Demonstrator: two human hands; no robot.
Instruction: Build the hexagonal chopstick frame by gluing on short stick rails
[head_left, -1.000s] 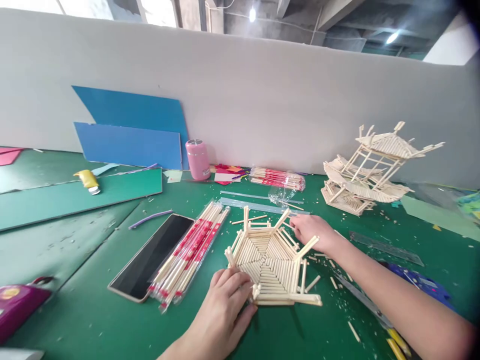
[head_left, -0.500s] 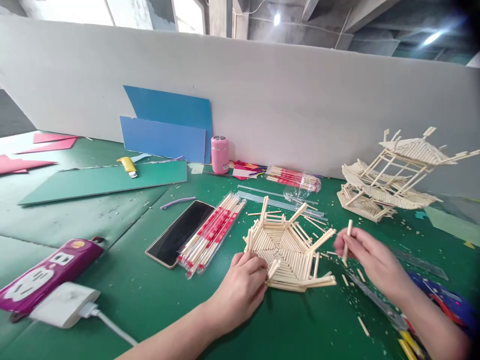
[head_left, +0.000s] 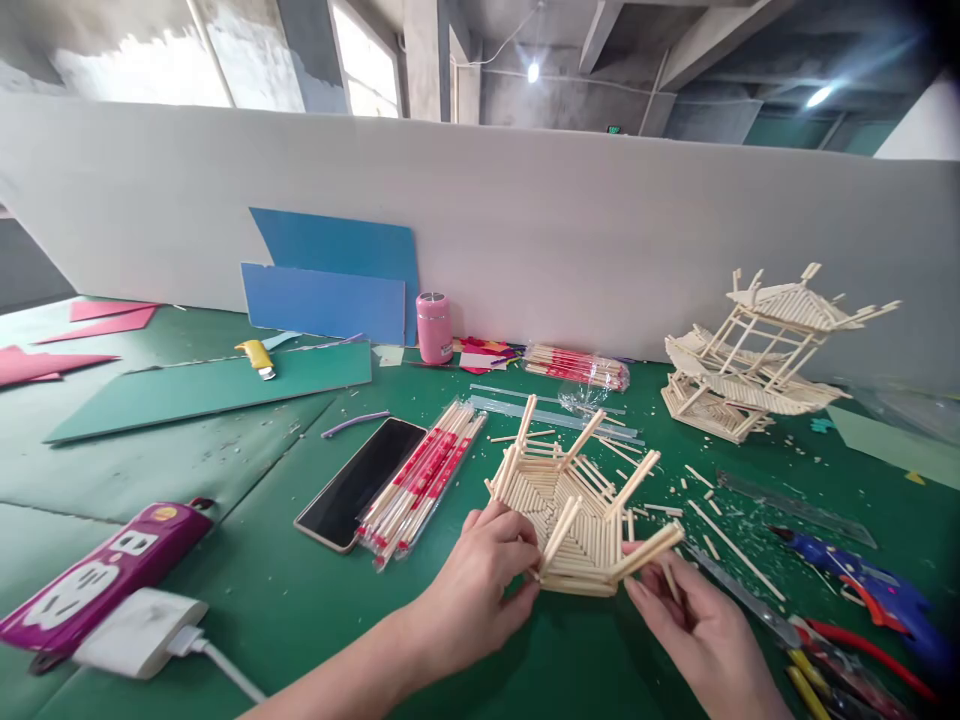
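A hexagonal base of pale wooden sticks (head_left: 581, 530) lies on the green table, with paired sticks slanting up from its corners. My left hand (head_left: 487, 565) is closed on its near left edge. At its near right corner is my right hand (head_left: 701, 625), fingers pinched on a short wooden stick (head_left: 670, 580). That stick is close to the slanting corner pair; I cannot tell whether they touch. Left of the base lies a plastic-wrapped bundle of sticks (head_left: 424, 480) with red bands, partly over a phone (head_left: 356, 490).
A stick pagoda (head_left: 750, 365) stands at the back right. On the right are a blue glue gun (head_left: 862, 580), red-handled pliers (head_left: 855, 650) and stick scraps. A pink flask (head_left: 433, 328), yellow cutter (head_left: 256, 358), and purple pouch with white charger (head_left: 142, 632) are farther left.
My right hand has moved left and down to the base's near right corner with the short stick. My left hand stays on the edge. The view has tilted up slightly.
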